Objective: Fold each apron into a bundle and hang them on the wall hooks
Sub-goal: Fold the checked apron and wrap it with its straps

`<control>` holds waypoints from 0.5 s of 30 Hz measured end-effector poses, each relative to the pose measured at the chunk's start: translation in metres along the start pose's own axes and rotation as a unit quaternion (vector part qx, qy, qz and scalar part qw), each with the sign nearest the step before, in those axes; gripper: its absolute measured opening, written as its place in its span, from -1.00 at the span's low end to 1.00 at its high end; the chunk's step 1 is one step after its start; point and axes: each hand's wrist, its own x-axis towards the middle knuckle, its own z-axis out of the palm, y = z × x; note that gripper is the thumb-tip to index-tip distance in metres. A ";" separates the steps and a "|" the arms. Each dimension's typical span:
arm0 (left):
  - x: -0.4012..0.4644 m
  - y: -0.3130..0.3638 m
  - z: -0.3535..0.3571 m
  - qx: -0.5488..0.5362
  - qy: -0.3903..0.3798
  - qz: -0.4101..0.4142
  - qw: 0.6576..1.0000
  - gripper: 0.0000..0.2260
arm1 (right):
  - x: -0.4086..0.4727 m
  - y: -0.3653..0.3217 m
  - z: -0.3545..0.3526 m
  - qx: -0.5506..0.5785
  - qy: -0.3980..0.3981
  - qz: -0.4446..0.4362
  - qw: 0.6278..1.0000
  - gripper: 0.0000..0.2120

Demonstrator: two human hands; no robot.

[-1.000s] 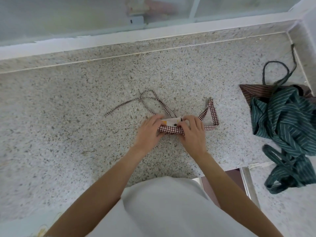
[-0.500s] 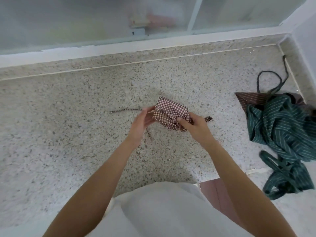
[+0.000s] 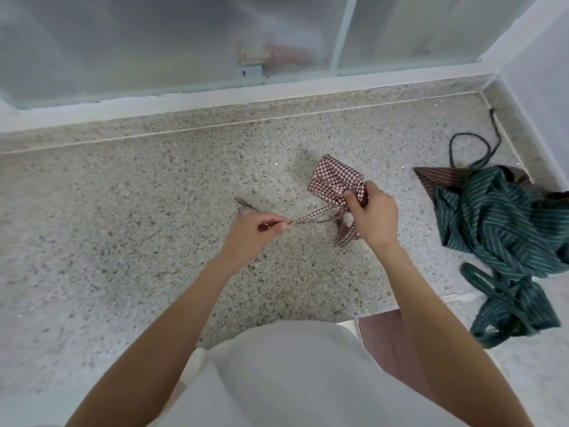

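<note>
speckled terrazzo worktop (image 3: pixel 123 241) runs from the person's body out to a frosted sliding window (image 3: pixel 184 41) at the back, with a white wall closing the right corner. on the right side of the worktop lies a crumpled green striped apron (image 3: pixel 505 229), its dark straps looping toward the back corner, and a brown striped apron (image 3: pixel 437 177) shows from under its far edge. both bare forearms reach forward from a white garment at the bottom of the view. the right arm angles up and inward; the right hand (image 3: pixel 371 215) is curled around one end of the red-and-white checked apron bundle (image 3: pixel 334 180), thumb on the near side, holding it above the worktop middle, well apart from the green apron. a short checked flap hangs below that hand. the left arm extends from lower left, wrist bent slightly; the left hand (image 3: pixel 255 231) pinches the thin checked apron tie (image 3: pixel 311 215) between thumb and fingertips. the tie runs taut from the bundle to the pinch, and its free end pokes out past the hand to the left.
</note>
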 end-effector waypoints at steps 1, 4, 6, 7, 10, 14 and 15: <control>-0.002 0.000 -0.007 0.052 0.005 0.036 0.998 -0.88 | -0.001 0.002 -0.003 -0.085 0.013 -0.060 0.994 -0.79; 0.005 0.009 -0.030 0.166 0.027 0.152 0.974 -0.87 | 0.000 0.010 -0.003 -0.217 -0.076 -0.247 0.942 -0.79; 0.012 0.023 -0.046 0.173 0.033 0.196 0.965 -0.88 | -0.002 0.010 -0.006 -0.167 -0.190 -0.328 0.910 -0.76; 0.015 0.029 -0.051 0.156 0.032 0.199 0.967 -0.88 | -0.004 0.009 -0.008 -0.106 -0.241 -0.344 0.901 -0.74; 0.024 0.036 -0.055 0.071 0.015 0.148 0.986 -0.89 | -0.018 -0.006 -0.015 0.154 -0.348 -0.262 0.887 -0.77; 0.020 0.030 -0.037 0.026 -0.006 0.074 0.997 -0.83 | -0.027 -0.028 -0.027 0.407 -0.284 -0.133 0.858 -0.76; 0.017 0.027 -0.030 0.020 -0.014 0.055 0.998 -0.84 | -0.026 -0.032 -0.029 0.440 -0.269 -0.096 0.851 -0.74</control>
